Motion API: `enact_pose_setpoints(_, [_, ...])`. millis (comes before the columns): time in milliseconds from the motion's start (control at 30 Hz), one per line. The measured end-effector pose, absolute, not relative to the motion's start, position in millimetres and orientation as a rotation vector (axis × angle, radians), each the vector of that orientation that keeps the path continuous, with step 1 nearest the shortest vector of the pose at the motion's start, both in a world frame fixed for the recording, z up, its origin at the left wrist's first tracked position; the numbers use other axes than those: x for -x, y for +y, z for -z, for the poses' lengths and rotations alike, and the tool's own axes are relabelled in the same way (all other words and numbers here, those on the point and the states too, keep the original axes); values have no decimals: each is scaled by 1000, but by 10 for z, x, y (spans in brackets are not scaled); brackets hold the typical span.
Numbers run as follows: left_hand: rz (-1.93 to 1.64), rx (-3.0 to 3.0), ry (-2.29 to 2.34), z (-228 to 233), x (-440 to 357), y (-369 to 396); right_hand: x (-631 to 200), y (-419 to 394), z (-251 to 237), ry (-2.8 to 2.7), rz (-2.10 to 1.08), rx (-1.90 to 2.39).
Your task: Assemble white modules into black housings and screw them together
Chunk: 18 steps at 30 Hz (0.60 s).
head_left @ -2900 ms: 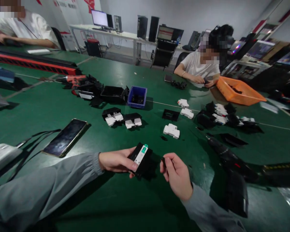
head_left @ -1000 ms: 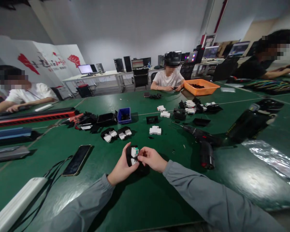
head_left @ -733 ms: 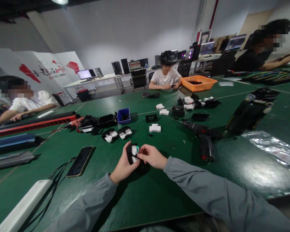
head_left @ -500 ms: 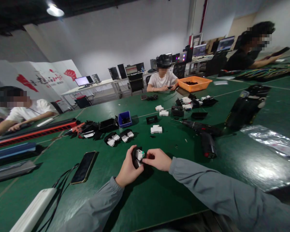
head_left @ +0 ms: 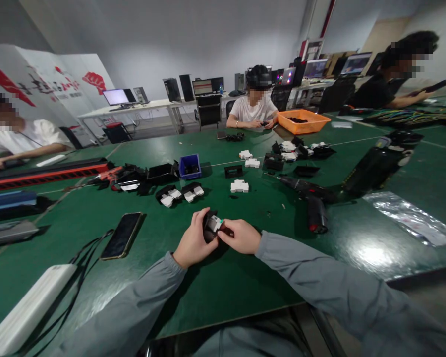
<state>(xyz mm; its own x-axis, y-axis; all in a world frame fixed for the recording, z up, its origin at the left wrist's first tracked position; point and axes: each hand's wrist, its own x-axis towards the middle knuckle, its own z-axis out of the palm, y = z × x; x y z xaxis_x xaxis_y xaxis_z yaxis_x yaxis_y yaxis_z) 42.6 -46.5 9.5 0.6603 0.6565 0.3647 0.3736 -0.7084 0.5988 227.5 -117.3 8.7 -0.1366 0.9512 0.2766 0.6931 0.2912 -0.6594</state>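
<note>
My left hand [head_left: 195, 239] wraps round a black plastic housing [head_left: 209, 233], fingers on its far side and thumb on the near side. In the housing sits a white circuit breaker [head_left: 213, 223] with a green part at its right end. The fingertips of my right hand [head_left: 242, 236] pinch at the breaker's right end, next to the green part; the exact contact is hidden. Ahead on the green table lie a loose white breaker [head_left: 240, 186] and a black frame piece [head_left: 233, 171]. Two black housings with white breakers inside, one of them here [head_left: 192, 193], are to the left.
A black cordless drill [head_left: 310, 198] lies to the right, before a silvery plastic bag [head_left: 409, 218]. At left are a phone [head_left: 122, 236], a white power strip [head_left: 33, 302] with cables, and a blue bin [head_left: 190, 167]. An orange basket [head_left: 304, 124] stands by a co-worker opposite.
The view has tilted down and shifted slightly. My right hand has come closer to my left hand, and the white breaker looks turned and more tilted in the black housing.
</note>
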Motion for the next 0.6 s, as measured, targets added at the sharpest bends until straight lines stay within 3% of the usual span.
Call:
enact_pose_setpoints(233, [-779,-2347,756,-90,-411,-418,-2279,-1190,-129,-1992,-511,1475])
enact_pose_setpoints(367, [-813,-2226,743,-63,-412,-347,-2353,-1201,-271,-2265,-226,1617])
enact_pose_setpoints(500, [-755,-2138,775,-71,-391,-289,-2687,-1226,-448,-2122,113,2250])
enact_pose_setpoints(600, [-726,-2096,758,-81,-376,-268,-3003,-1240,-486,-1715,84,2787])
